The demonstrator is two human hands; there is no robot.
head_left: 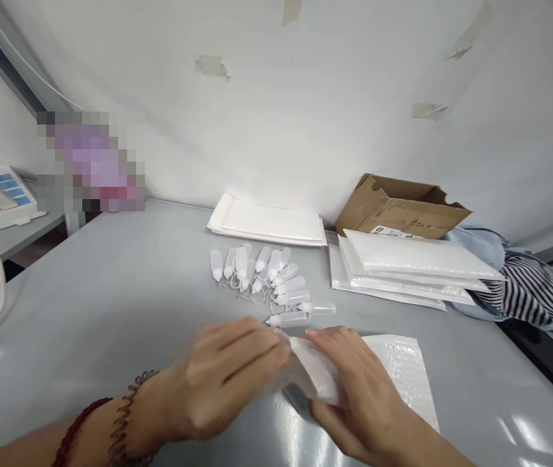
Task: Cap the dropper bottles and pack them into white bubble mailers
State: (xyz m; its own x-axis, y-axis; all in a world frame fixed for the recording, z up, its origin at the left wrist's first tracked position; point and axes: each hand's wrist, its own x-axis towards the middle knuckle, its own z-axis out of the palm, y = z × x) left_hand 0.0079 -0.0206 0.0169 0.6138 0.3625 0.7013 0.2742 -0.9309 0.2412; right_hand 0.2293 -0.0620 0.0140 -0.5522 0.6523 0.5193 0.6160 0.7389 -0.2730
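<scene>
A translucent whitish plastic bag (319, 375) is held between both hands above the front of the table. My right hand (361, 395) wraps around its right side, with the thumb and fingers closed on it. My left hand (237, 370), a little smeared by motion, pinches the bag's left edge. What the bag holds cannot be made out. Partly beneath my right hand and forearm lies a white bubble mailer (407, 373). Just beyond the hands is a loose cluster of several small translucent squeeze bottles (283, 285) with tethered caps.
A stack of white mailers (271, 220) lies against the wall. More padded mailers (417, 256) are piled at the right, in front of an open cardboard box (397, 207). Striped cloth (529, 285) sits at the right edge. A white device (4, 194) stands far left.
</scene>
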